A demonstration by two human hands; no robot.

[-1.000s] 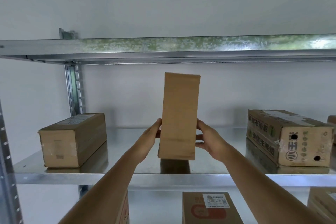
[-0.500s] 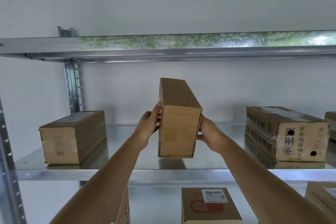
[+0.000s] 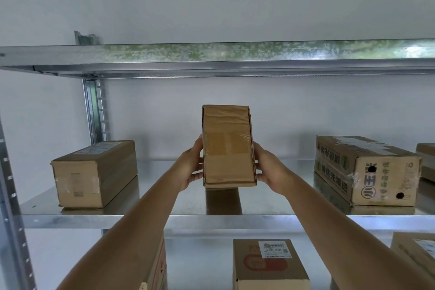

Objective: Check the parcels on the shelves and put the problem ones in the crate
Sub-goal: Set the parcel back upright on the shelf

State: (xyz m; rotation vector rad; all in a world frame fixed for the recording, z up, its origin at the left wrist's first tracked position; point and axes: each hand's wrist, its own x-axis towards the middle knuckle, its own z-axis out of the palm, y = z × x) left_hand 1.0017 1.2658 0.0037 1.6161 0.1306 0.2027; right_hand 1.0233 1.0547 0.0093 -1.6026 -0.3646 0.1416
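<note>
A narrow brown cardboard parcel (image 3: 227,148) stands upright in the middle of the view, held just above the metal shelf (image 3: 164,209). Clear tape wraps its facing side. My left hand (image 3: 191,167) grips its left edge and my right hand (image 3: 270,170) grips its right edge. On the same shelf, a plain brown parcel (image 3: 94,174) lies at the left. A printed, taped parcel (image 3: 367,172) with two round holes in its end lies at the right. No crate is in view.
An upper metal shelf (image 3: 211,54) runs overhead. A perforated upright post (image 3: 94,110) stands at the back left. The shelf below holds a labelled box (image 3: 268,266), another box (image 3: 416,259) at the right and one behind my left forearm. A further parcel (image 3: 427,160) shows at the right edge.
Both hands have turned the held parcel: a second ago its plain broad side faced me, now its taped side does. It stays above the shelf's middle.
</note>
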